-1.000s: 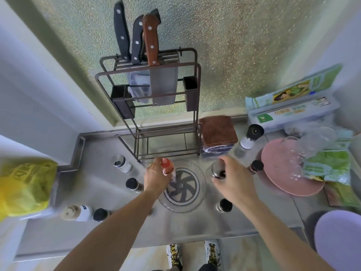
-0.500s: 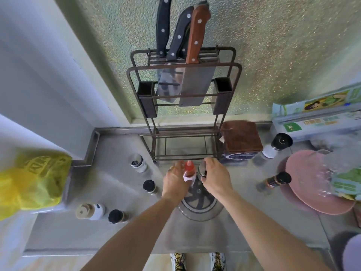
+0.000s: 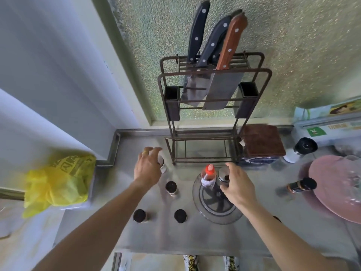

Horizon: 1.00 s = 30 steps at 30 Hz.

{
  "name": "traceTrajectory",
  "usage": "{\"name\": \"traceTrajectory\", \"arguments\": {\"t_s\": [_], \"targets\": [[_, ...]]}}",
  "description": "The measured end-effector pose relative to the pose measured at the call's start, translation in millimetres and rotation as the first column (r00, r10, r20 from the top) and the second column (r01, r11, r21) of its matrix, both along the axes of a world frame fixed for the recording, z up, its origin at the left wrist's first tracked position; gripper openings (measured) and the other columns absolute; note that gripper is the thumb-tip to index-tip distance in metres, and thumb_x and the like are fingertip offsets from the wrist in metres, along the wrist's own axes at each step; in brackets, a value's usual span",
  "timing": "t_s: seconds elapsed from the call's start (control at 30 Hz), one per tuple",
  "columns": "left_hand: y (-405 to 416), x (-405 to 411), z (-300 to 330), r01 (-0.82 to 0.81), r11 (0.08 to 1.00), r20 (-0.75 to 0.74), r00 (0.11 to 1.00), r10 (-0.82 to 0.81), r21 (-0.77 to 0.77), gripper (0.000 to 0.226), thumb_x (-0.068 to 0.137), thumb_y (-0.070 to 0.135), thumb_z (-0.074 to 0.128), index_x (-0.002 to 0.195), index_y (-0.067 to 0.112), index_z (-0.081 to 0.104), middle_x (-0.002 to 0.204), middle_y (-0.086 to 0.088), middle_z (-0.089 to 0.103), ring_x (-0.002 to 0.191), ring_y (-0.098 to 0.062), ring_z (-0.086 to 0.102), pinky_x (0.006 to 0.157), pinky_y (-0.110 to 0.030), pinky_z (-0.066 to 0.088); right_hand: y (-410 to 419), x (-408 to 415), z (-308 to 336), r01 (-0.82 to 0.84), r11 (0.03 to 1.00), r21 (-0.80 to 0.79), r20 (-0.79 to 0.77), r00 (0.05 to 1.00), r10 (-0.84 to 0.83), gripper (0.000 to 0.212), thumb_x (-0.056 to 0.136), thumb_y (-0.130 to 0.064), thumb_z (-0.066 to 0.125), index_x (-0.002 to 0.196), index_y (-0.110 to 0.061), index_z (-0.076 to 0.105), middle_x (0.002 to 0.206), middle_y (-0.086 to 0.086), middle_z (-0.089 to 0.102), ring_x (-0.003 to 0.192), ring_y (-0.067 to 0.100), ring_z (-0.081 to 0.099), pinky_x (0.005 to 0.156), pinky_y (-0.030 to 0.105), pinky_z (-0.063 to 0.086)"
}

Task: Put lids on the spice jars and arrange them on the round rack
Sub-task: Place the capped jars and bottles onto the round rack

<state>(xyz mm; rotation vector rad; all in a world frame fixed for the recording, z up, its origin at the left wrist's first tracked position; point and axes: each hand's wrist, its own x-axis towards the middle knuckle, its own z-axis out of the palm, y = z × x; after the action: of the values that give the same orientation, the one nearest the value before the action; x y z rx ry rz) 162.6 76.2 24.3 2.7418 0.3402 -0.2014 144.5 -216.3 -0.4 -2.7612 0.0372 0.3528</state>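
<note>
The clear round rack [image 3: 205, 210] lies on the steel counter in front of me. A red-capped bottle [image 3: 208, 174] stands upright on its far edge, with nothing holding it. Beside that bottle is a silver-lidded jar [image 3: 223, 173], and my right hand [image 3: 237, 185] is wrapped around it. My left hand [image 3: 147, 168] hovers with fingers spread over a small white jar [image 3: 161, 164] left of the rack. Three black-lidded jars [image 3: 171, 187] [image 3: 139, 215] [image 3: 180, 215] stand on the counter between my arms.
A metal knife rack [image 3: 214, 141] with several knives stands right behind the round rack. A brown cloth [image 3: 262, 141], a white black-capped bottle [image 3: 303, 148], a dark bottle [image 3: 301, 185] and a pink plate [image 3: 332, 188] sit on the right. On the left is a yellow bag [image 3: 58, 182].
My left hand has let go of the red-capped bottle, which now stands on the rack, and has moved left over the white jar. My right hand stays on the silver-lidded jar.
</note>
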Motion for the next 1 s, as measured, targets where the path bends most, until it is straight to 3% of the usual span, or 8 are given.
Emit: {"name": "traceTrajectory", "arguments": {"t_s": [0.1, 0.17, 0.27, 0.4, 0.57, 0.8, 0.9, 1.0], "targets": [[20.5, 9.1, -19.9, 0.115, 0.991, -0.162, 0.981, -0.103, 0.068, 0.079, 0.081, -0.006, 0.065, 0.146, 0.033, 0.041, 0.156, -0.009, 0.03, 0.139, -0.034, 0.037, 0.105, -0.044, 0.047, 3.0, -17.4, 6.6, 0.059, 0.998, 0.012, 0.146, 0.988, -0.06, 0.067, 0.079, -0.022, 0.083, 0.135, -0.017, 0.048, 0.129, 0.005, 0.061, 0.12, 0.028, 0.059, 0.089, 0.038, 0.055], [25.1, 11.9, -31.9, 0.161, 0.984, -0.187, 0.972, -0.146, 0.073, 0.076, 0.081, -0.003, 0.067, 0.143, 0.033, 0.043, 0.147, -0.01, 0.041, 0.13, -0.035, 0.049, 0.097, -0.045, 0.052, 6.0, -29.0, 7.3, 0.071, 0.997, 0.043, 0.269, 0.96, -0.08, 0.055, 0.074, -0.014, 0.085, 0.119, -0.017, 0.054, 0.113, 0.005, 0.063, 0.104, 0.029, 0.063, 0.076, 0.039, 0.056], [25.0, 12.6, -35.9, 0.177, 0.982, -0.116, 0.979, -0.168, 0.068, 0.059, 0.084, 0.0, 0.066, 0.132, 0.028, 0.048, 0.119, -0.011, 0.057, 0.101, -0.035, 0.063, 0.078, -0.041, 0.053, 13.2, -42.0, 7.1, 0.058, 0.995, 0.079, 0.352, 0.932, -0.082, 0.041, 0.071, -0.008, 0.083, 0.098, -0.017, 0.054, 0.093, 0.0, 0.057, 0.084, 0.026, 0.06, 0.063, 0.032, 0.046], [29.6, -3.5, -25.4, 0.167, 0.985, -0.042, 0.985, -0.165, 0.043, 0.053, 0.082, 0.009, 0.073, 0.128, 0.025, 0.051, 0.109, -0.01, 0.059, 0.094, -0.033, 0.064, 0.071, -0.034, 0.048, 31.1, -53.0, 9.9, 0.011, 0.987, 0.162, 0.347, 0.936, -0.067, 0.035, 0.073, -0.009, 0.082, 0.089, -0.019, 0.053, 0.083, -0.006, 0.054, 0.075, 0.021, 0.058, 0.062, 0.029, 0.044], [35.8, -43.3, 21.3, 0.188, 0.982, 0.11, 0.977, -0.184, -0.025, 0.053, 0.077, 0.023, 0.079, 0.124, 0.029, 0.055, 0.104, -0.001, 0.059, 0.086, -0.024, 0.063, 0.07, -0.031, 0.05, 63.7, -62.6, 19.4, -0.105, 0.931, 0.349, 0.319, 0.948, -0.012, 0.029, 0.079, -0.018, 0.079, 0.096, -0.021, 0.056, 0.083, -0.008, 0.059, 0.068, 0.011, 0.057, 0.063, 0.038, 0.054], [-14.5, -69.3, 72.7, 0.381, 0.909, 0.191, 0.917, -0.349, -0.169, 0.054, 0.076, 0.036, 0.076, 0.126, 0.038, 0.054, 0.099, 0.014, 0.05, 0.078, -0.009, 0.058, 0.075, -0.022, 0.046, 88.1, -79.9, 34.8, -0.095, 0.876, 0.472, 0.209, 0.978, -0.006, 0.065, 0.078, -0.042, 0.082, 0.133, -0.025, 0.052, 0.114, -0.014, 0.058, 0.082, -0.004, 0.057, 0.075, 0.018, 0.05], [-46.1, -72.5, 66.2, 0.442, 0.872, 0.187, 0.893, -0.408, -0.211, 0.056, 0.076, 0.035, 0.074, 0.127, 0.039, 0.052, 0.109, 0.013, 0.053, 0.088, -0.01, 0.056, 0.081, -0.023, 0.046, 81.1, -85.0, 27.4, -0.034, 0.877, 0.479, 0.175, 0.983, -0.057, 0.07, 0.076, -0.043, 0.082, 0.137, -0.03, 0.049, 0.117, -0.014, 0.058, 0.08, -0.009, 0.056, 0.071, 0.008, 0.046], [-69.2, -72.5, 46.0, 0.429, 0.872, 0.096, 0.903, -0.419, -0.235, 0.059, 0.079, 0.038, 0.071, 0.132, 0.045, 0.045, 0.113, 0.007, 0.056, 0.1, -0.016, 0.059, 0.089, -0.033, 0.051, 69.7, -83.3, 13.6, 0.041, 0.888, 0.457, 0.121, 0.987, -0.108, 0.06, 0.077, -0.037, 0.084, 0.127, -0.031, 0.052, 0.116, -0.009, 0.063, 0.083, -0.001, 0.067, 0.072, 0.015, 0.054]]}}
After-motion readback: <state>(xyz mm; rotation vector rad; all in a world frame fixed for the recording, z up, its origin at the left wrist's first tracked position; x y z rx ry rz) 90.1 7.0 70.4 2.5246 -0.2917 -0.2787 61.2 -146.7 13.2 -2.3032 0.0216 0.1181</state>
